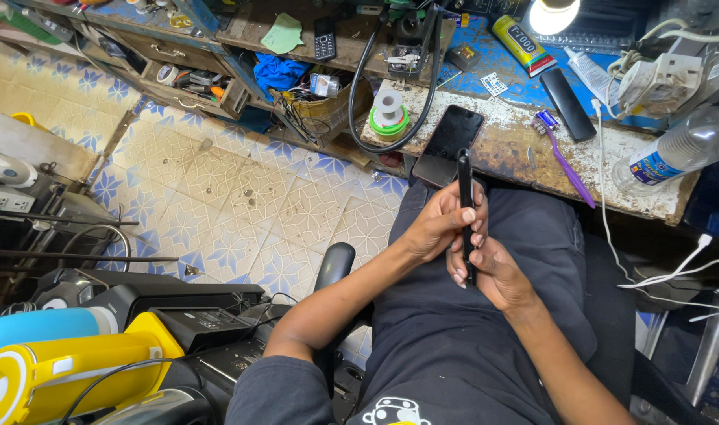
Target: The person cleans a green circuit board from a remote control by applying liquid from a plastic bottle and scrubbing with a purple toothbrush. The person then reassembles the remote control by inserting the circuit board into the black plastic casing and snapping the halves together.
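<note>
The seated person held 1 slim black phone [465, 206] edge-on above the lap, just short of the workbench [524, 149] edge. The left hand [440, 224] was closed around its middle, fingers [471, 216] curled tight across the casing. The right hand [485, 271] gripped the lower end, fingers wrapped narrowly underneath. A second dark phone [451, 142] lay flat on the bench, near the upper tip of the held one. A purple toothbrush [564, 157] lay well apart from both.
</note>
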